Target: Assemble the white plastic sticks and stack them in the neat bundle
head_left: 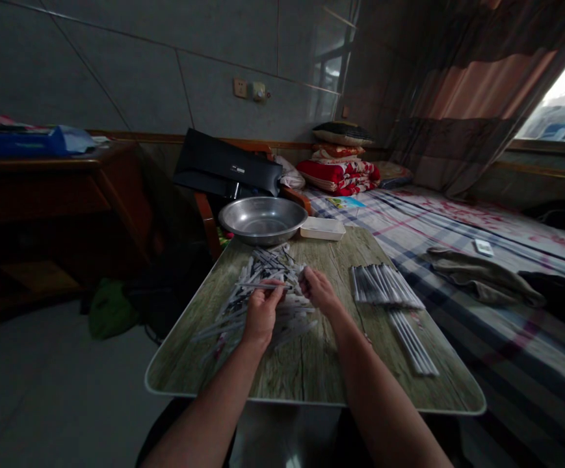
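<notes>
My left hand (261, 313) pinches a slim pen-like stick (257, 285), which lies roughly level and points toward my right hand. Close by, my right hand (318, 290) is closed, with its fingertips near the stick's right end; what they hold is too small and dark to make out. Beneath and around both hands spreads a loose pile of similar pale sticks (233, 320), some with dark parts. To the right lies a neat row of pale sticks with dark ends (384, 286). Several more sticks (413, 344) lie side by side just in front of that row.
A wide metal basin (262, 221) and a shallow white tray (323, 228) stand at the back of the wood-patterned table (331, 364). Behind the basin a black monitor (231, 162) leans on a wooden chair. A bed (458, 227) with checked bedding borders the table's right side.
</notes>
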`<state>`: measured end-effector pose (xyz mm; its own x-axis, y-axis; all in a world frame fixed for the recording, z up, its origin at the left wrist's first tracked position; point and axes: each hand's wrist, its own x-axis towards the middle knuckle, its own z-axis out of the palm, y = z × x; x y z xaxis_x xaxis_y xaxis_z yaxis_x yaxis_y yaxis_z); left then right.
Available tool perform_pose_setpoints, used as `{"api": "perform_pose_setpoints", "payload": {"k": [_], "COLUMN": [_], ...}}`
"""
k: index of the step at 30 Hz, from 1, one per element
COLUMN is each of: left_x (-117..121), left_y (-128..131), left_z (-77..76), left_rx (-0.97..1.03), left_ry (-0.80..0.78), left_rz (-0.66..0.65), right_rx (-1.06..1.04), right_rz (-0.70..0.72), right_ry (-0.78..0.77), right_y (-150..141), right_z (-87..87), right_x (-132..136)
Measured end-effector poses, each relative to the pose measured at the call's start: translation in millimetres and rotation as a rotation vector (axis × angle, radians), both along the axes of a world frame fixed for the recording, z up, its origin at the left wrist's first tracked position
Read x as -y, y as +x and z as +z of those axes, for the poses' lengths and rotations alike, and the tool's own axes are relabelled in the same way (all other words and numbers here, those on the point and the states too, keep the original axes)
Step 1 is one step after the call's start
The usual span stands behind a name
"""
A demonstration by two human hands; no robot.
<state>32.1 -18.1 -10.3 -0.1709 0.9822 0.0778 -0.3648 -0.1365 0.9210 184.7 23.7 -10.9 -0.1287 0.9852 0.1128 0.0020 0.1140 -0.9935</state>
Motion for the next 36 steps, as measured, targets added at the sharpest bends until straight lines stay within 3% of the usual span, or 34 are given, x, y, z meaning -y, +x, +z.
{"api": "perform_pose_setpoints", "payload": {"k": [4, 7, 12, 15, 20, 24, 26, 31, 36], "left_x": [0, 1, 6, 8, 10, 12, 12, 13, 15], "left_y": [-4, -7, -5, -2, 5, 8, 8, 2, -5], "left_z": [-2.5, -2.5, 0.1, 2.1, 8.4, 11.5, 11.2, 10.0, 11.6], "left_rx": [0.082, 0.110, 0.067, 0.028, -0.018, -0.068, -0.131, -0.375, -0.574], "left_ry": [-0.025, -0.068, -0.096, -0.092, -0.105, -0.075, -0.063, 0.056, 0.119], "left_rz": [0.006, -0.029, -0.080, -0.094, -0.148, -0.159, -0.172, -0.173, -0.150], "right_rx": [0.370, 0.778, 1.167, 1.256, 1.306, 1.106, 0.811, -0.075, -0.429], "right_rz": [-0.252, -0.299, -0.128, 0.006, 0.044, -0.019, -0.006, 0.181, 0.129], "right_ry": [0.113, 0.128, -0.007, -0.069, -0.099, -0.053, -0.039, -0.068, -0.036], "right_y": [28, 44, 51, 48, 50, 55, 51, 23, 8], "right_z": [7.2, 10.1, 14.5, 15.0, 12.2, 14.7, 17.4, 24.3, 28.2], "right_x": [-8, -9, -3, 2, 3, 1, 2, 12, 15]}}
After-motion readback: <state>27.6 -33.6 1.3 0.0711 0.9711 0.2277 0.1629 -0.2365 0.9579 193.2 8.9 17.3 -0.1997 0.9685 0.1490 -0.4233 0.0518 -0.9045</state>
